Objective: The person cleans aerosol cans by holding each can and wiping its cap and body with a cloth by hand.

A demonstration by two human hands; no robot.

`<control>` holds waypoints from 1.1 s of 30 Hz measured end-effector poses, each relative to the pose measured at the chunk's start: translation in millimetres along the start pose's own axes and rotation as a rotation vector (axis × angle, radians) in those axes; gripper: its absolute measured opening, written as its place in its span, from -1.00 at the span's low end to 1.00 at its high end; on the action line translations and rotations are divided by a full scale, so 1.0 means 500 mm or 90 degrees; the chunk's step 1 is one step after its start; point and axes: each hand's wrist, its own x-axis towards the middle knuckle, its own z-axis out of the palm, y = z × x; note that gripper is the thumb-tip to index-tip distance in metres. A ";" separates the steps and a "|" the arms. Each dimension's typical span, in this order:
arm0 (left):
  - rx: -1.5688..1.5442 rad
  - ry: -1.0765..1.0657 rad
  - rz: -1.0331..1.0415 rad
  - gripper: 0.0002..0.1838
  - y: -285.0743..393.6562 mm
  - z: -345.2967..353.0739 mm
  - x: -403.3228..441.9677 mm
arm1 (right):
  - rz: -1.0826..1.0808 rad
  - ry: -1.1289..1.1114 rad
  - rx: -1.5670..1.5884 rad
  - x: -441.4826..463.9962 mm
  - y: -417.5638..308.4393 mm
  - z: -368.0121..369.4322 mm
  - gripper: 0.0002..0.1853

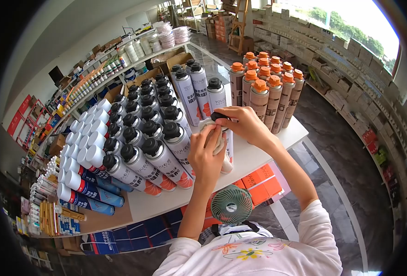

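Near the front edge of the white table, a white spray can (230,149) with a black cap stands between my hands, partly hidden by them. My right hand (245,125) is closed around its black cap (220,116). Bunched in my left hand (206,149) is a pale cloth (220,143), pressed against the can's upper side. Just behind stands another white can (216,95) with a black cap. To the left are rows of similar black-capped cans (164,154), and to the right a group of brown cans (259,99) with orange caps.
White-capped blue cans (95,188) fill the table's left side. The white table (277,138) ends close to my body, where a green fan (231,205) hangs at my front. Orange boxes (261,181) lie below the edge. Stocked shelves (327,57) line the right wall.
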 end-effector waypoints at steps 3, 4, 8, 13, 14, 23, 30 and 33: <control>0.021 0.030 0.017 -0.55 -0.019 0.016 -0.022 | 0.009 0.012 -0.018 0.000 -0.010 0.009 -0.65; 0.035 0.045 0.041 -0.55 -0.025 0.020 -0.029 | 0.028 0.003 -0.045 -0.004 -0.013 0.011 -0.61; -0.045 0.052 0.034 -0.55 -0.015 0.023 -0.048 | 0.039 0.016 -0.039 -0.007 -0.017 0.015 -0.61; -0.093 0.068 -0.008 -0.56 -0.026 0.031 -0.045 | 0.039 0.013 -0.040 -0.011 -0.020 0.014 -0.61; -0.125 0.082 -0.040 -0.55 -0.029 0.031 -0.046 | 0.043 0.017 -0.038 -0.012 -0.021 0.015 -0.61; -0.137 0.090 -0.050 -0.60 -0.008 0.033 -0.054 | 0.016 0.031 -0.003 -0.017 -0.005 0.012 -0.61; -0.241 0.077 -0.112 -0.49 -0.027 0.041 -0.057 | 0.013 0.083 0.009 -0.025 0.007 0.014 -0.61; -0.212 0.058 -0.092 -0.45 -0.023 0.040 -0.056 | -0.011 0.082 -0.018 -0.022 0.011 0.018 -0.60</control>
